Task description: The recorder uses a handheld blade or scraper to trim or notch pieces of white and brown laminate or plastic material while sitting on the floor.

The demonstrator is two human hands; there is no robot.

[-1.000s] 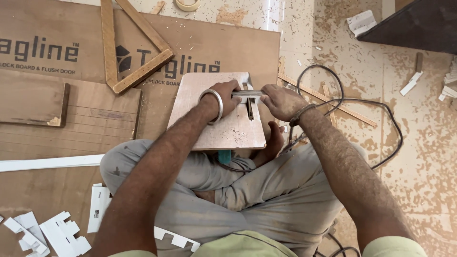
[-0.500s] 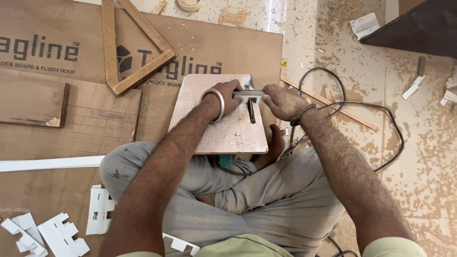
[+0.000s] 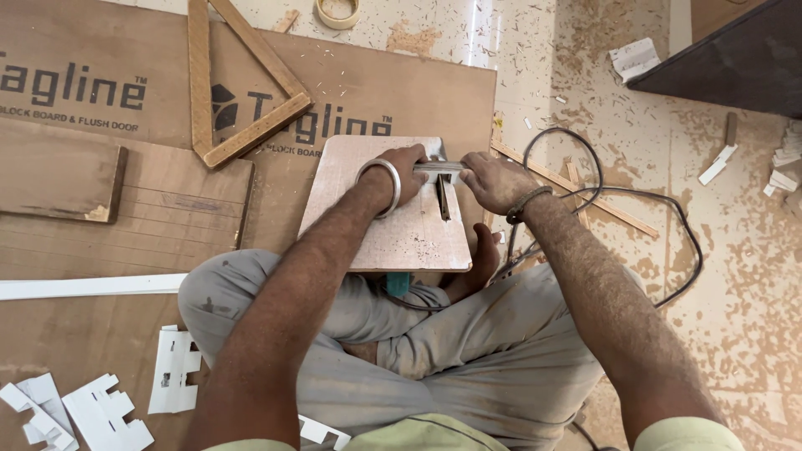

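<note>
A small pale plywood board (image 3: 376,225) rests on my crossed legs. Across its far edge lies a metal square tool (image 3: 442,188), its narrow blade pointing back toward me. My left hand (image 3: 407,169), with a metal bangle on the wrist, grips the tool's bar from the left. The bar's right end is held by my right hand (image 3: 493,179), which has a thread band at the wrist. Both hands press on the board's far right corner.
A large brown plywood sheet (image 3: 100,209) covers the floor at left, with a wooden triangle frame (image 3: 242,83) on it. A tape roll (image 3: 338,10) lies beyond. A black cable (image 3: 660,225) loops at right over sawdust. White cut pieces (image 3: 100,409) lie near left. A teal tool (image 3: 398,284) sits under the board.
Both hands stay clamped on the metal square at the board's far edge. Only the view has shifted slightly.
</note>
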